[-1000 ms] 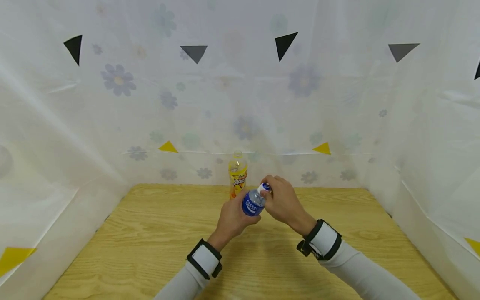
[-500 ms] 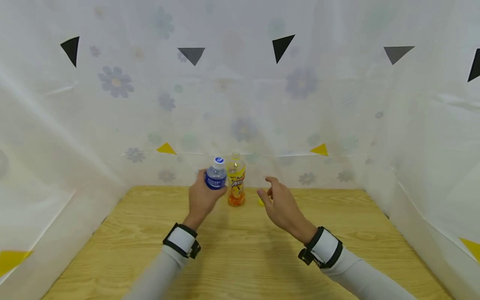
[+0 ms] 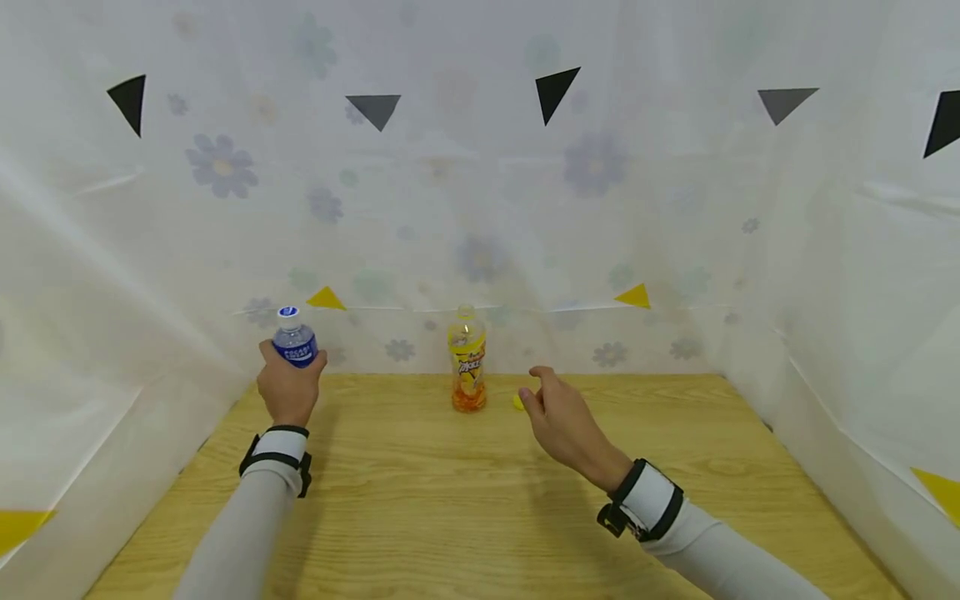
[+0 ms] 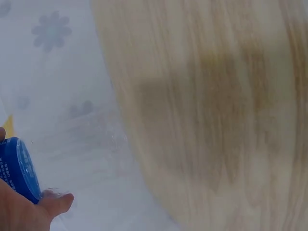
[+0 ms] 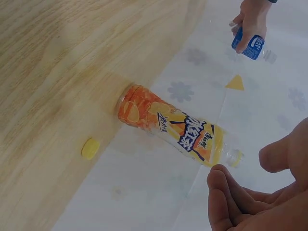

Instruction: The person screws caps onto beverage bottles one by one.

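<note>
My left hand (image 3: 288, 390) grips a clear bottle with a blue label and a white cap (image 3: 295, 340), held upright above the table's back left. In the left wrist view only part of that blue-labelled bottle (image 4: 19, 166) and the thumb show at the lower left. The right hand (image 3: 566, 425) hovers with loosely bent fingers and nothing between them. Beyond it an iced tea bottle (image 3: 468, 371) with a yellow label and no cap stands on the table, a little orange showing at its base. A yellow bottle cap (image 5: 90, 148) lies on the wood beside it, partly hidden by my right hand in the head view.
The light wooden table (image 3: 420, 500) ends at a pale flowered plastic curtain (image 3: 480, 208) at the back. Similar sheeting hangs on both sides. Black, grey and yellow triangles are stuck on it. Each wrist wears a strapped band (image 3: 652, 500).
The right hand has let go of the blue-labelled bottle's cap and drawn slightly back. My left hand has carried that bottle leftward and set it upright in its grip, away from the iced tea bottle.
</note>
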`<control>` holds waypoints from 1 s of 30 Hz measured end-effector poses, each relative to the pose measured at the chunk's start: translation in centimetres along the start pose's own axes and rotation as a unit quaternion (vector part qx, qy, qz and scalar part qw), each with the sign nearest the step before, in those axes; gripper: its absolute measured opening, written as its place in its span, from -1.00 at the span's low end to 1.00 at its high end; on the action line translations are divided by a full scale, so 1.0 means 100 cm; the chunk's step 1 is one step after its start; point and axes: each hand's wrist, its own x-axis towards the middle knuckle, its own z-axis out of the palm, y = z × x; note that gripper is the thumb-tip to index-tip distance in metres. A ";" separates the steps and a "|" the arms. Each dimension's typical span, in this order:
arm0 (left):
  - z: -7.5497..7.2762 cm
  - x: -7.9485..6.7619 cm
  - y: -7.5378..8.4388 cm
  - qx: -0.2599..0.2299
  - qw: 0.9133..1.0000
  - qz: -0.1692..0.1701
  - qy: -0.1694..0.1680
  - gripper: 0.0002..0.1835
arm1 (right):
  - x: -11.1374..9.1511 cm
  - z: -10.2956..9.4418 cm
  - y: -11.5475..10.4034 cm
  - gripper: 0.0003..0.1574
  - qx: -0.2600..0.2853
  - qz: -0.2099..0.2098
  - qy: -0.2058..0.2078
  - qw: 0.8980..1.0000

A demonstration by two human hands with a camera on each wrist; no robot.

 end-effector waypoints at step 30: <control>0.007 -0.013 -0.037 -0.005 0.999 -0.036 0.000 -0.05 | -0.007 0.006 0.006 -0.48 -0.006 0.025 -0.035 0.999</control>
